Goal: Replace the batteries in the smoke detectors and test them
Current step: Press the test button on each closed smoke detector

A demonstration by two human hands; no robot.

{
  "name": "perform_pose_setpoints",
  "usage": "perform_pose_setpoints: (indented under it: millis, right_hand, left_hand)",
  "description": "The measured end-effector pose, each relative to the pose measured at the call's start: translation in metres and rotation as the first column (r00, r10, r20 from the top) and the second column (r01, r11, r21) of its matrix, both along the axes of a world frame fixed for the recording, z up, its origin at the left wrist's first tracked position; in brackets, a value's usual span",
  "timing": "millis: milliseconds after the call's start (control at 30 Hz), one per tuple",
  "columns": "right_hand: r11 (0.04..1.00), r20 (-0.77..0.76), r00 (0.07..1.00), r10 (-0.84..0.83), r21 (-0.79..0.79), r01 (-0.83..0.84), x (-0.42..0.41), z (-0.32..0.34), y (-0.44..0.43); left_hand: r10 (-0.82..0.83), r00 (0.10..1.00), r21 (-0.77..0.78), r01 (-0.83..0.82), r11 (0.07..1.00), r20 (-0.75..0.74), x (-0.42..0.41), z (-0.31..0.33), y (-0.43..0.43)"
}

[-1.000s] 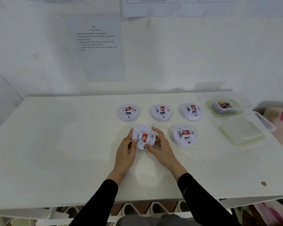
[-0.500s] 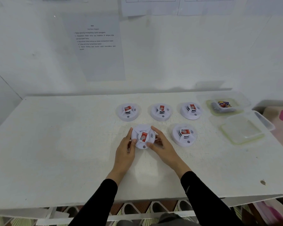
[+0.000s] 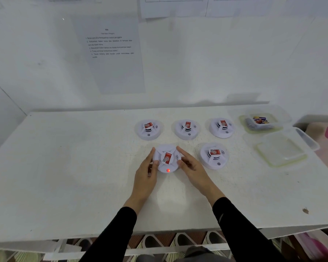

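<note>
Front smoke detector (image 3: 166, 158) sits between left hand (image 3: 145, 173) and right hand (image 3: 194, 169), each clasping its rim with thumb and forefinger. Its lit red light (image 3: 168, 170) faces the person, midway between the thumbs.

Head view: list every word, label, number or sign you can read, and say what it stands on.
None reads clearly.
Wall sheet: numbered printed lines, too blurred to quote.
Upper sheets: ruled boxes, text too small.
Red labels on the smoke detectors: logo and code square, words too small.
Batteries in the container: coloured print, unreadable.
</note>
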State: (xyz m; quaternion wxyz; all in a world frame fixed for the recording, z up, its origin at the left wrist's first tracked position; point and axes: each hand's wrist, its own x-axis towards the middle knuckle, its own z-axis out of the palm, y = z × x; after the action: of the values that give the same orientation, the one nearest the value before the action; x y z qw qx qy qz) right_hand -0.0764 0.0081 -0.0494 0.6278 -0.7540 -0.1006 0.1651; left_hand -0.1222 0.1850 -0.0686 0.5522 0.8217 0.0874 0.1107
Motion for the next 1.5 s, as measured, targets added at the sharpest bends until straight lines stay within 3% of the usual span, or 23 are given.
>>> perform_pose_setpoints:
  millis: [1500]
  right_hand:
    - [1.0, 0.004, 1.0, -0.023, -0.003, 0.023, -0.002, 0.0035, 0.0015]
  left_hand:
    - [-0.012, 1.0, 0.011, 0.012, 1.0, -0.005, 0.0001, -0.006, 0.0023]
